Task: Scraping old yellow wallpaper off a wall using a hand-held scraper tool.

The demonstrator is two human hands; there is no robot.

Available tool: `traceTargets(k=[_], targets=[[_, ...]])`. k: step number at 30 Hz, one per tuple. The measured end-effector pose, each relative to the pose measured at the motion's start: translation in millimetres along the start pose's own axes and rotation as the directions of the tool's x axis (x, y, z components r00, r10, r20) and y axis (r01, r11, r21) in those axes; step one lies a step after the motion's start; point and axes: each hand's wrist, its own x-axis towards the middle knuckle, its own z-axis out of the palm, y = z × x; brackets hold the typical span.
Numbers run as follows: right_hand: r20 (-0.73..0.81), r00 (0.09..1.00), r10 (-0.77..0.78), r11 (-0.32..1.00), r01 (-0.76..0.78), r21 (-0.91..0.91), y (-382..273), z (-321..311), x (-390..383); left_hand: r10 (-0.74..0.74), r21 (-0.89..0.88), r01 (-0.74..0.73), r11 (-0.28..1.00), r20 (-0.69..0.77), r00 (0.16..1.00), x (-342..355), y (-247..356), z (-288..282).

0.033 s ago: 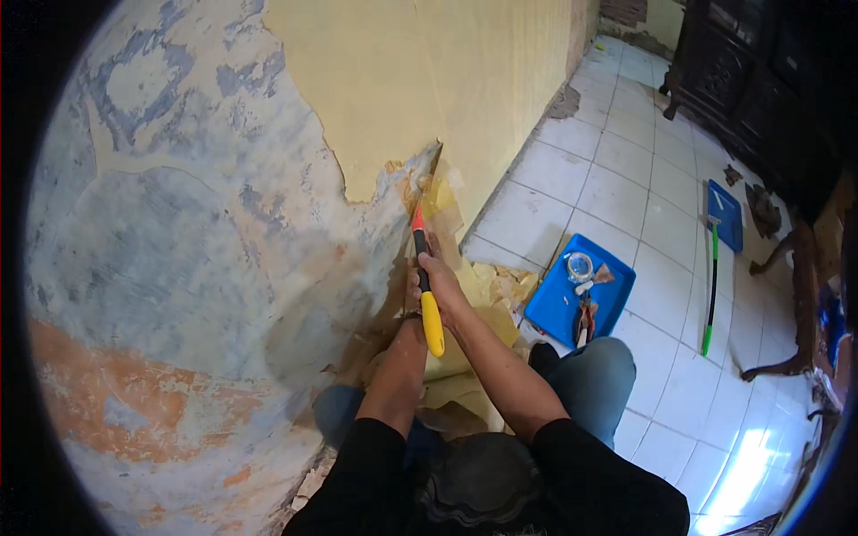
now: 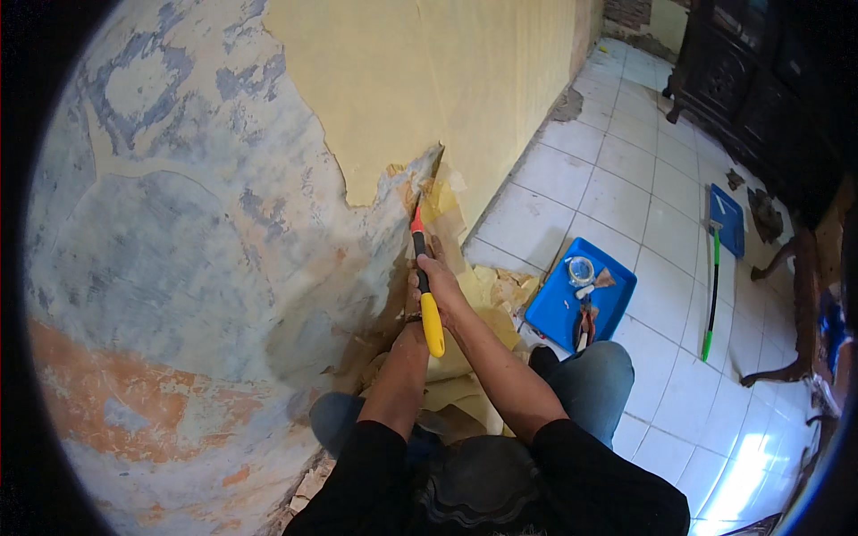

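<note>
My right hand (image 2: 440,279) is wrapped round the handle of a scraper (image 2: 432,323), which has a yellow butt, a black grip and a red neck. Its thin blade points away from me, against the wall where yellow paint (image 2: 357,183) ends in a ragged, lifted edge. On the handle's left side is my left hand (image 2: 414,284), close against the right one. Its fingers are mostly hidden, so I cannot tell how they lie. Bare, patchy grey and white plaster (image 2: 170,259) covers the wall to the left.
Peeled yellow flakes (image 2: 509,288) lie along the wall's foot. A blue tray (image 2: 550,313) by my right knee holds a tape roll (image 2: 580,270) and red-handled pliers (image 2: 585,323). Further right are a green-and-black pole (image 2: 713,286), another blue tray (image 2: 727,219) and dark carved furniture (image 2: 724,76).
</note>
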Motion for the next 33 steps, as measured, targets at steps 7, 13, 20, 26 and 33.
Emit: traceTargets(k=[7,13,20,26,33], targets=[[-0.168,0.985,0.022,0.995,-0.037,-0.087,-9.1,18.4,-11.9,0.023,0.084,-0.021,0.996,-0.02,1.0,-16.1,-9.1,32.5],[-0.12,0.989,0.085,0.996,-0.082,0.032,-15.7,-0.6,21.8,0.1,0.135,-0.092,0.987,-0.051,0.994,-11.1,5.4,29.3],[-0.012,0.988,0.152,0.98,-0.152,-0.128,-14.7,1.2,22.9,0.207,0.251,-0.181,0.951,-0.083,0.975,-10.7,34.2,28.5],[-0.047,0.992,0.119,0.985,-0.112,0.133,-11.0,26.0,36.7,0.278,0.339,-0.242,0.909,-0.059,0.959,-8.0,42.3,22.9],[-0.078,0.992,0.096,0.986,-0.084,0.143,-4.9,33.9,53.9,0.254,0.179,-0.255,0.95,0.027,0.967,-21.4,66.0,18.3]])
